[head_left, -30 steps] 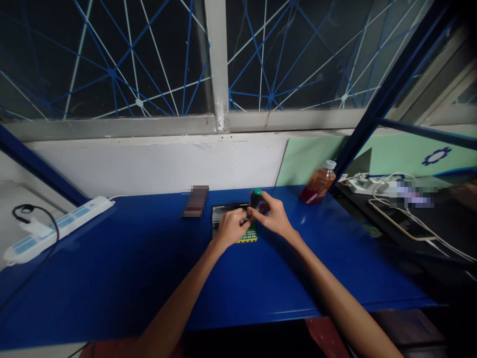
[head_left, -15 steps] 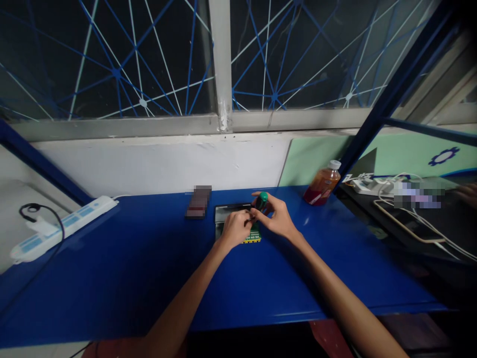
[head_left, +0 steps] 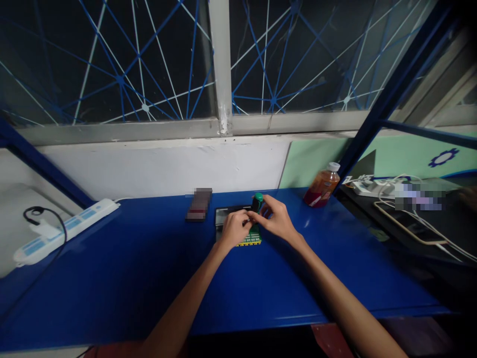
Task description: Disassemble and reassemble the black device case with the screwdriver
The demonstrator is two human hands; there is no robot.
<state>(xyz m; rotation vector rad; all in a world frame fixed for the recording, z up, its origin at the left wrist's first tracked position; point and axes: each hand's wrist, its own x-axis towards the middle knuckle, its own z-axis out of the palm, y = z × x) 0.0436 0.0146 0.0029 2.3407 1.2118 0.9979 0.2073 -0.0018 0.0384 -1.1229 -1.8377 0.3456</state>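
Right hand (head_left: 276,216) has its fingers round one green-topped tool (head_left: 257,203), left hand (head_left: 235,228) bunched up beside it, can't tell on what. Both over one open case (head_left: 222,217) on one blue desk (head_left: 112,283). Tool's straighter than half a second ago.

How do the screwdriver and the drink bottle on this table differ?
The screwdriver is in the right hand's grip, while the drink bottle stands untouched on the blue table. The screwdriver's handle is black with green; the bottle shows orange and dark red. The screwdriver's visible part is slim, the bottle far bulkier. Both have tops coloured differently from what lies below: green and whitish.
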